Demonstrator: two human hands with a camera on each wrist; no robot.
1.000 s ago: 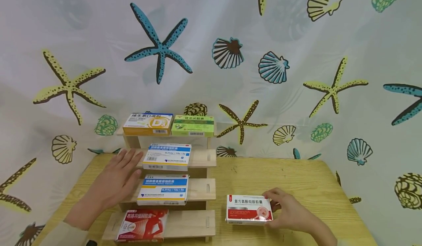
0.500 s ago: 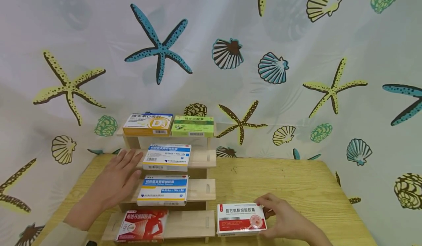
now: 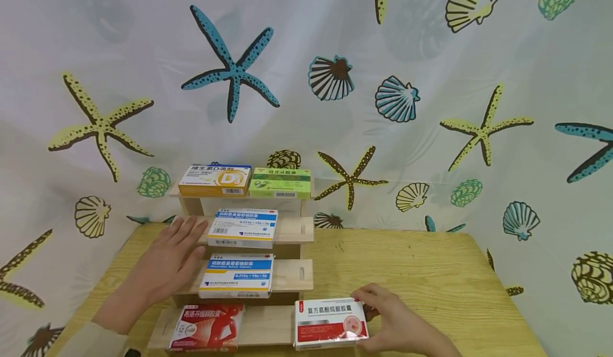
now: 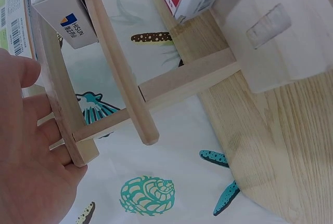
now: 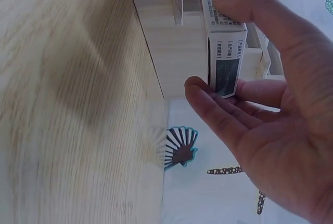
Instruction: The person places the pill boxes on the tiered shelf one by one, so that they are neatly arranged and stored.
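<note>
My right hand (image 3: 395, 322) grips a white-and-red medicine box (image 3: 330, 322) by its right end, thumb on the near side and fingers on the far side. The box is over the right end of the lowest step of a wooden stepped display rack (image 3: 265, 325). In the right wrist view, the box's end panel (image 5: 226, 60) sits between thumb and fingers. My left hand (image 3: 160, 266) holds the rack's left side, with fingers over a shelf end. The left wrist view shows the shelf board (image 4: 65, 104) between thumb and fingers. A red medicine box (image 3: 206, 328) lies on the lowest step's left part.
Two blue-and-white medicine boxes (image 3: 237, 275) lie on the middle steps, one per step. On the top step, an orange-and-white vitamin D box (image 3: 215, 180) stands beside a green box (image 3: 280, 182). The wood-grain table (image 3: 383, 256) extends right of the rack, before a patterned curtain (image 3: 287, 128).
My right hand has moved left and nearer with the white-and-red medicine box, from the table beside the rack to over the lowest step. The left hand has stayed on the rack.
</note>
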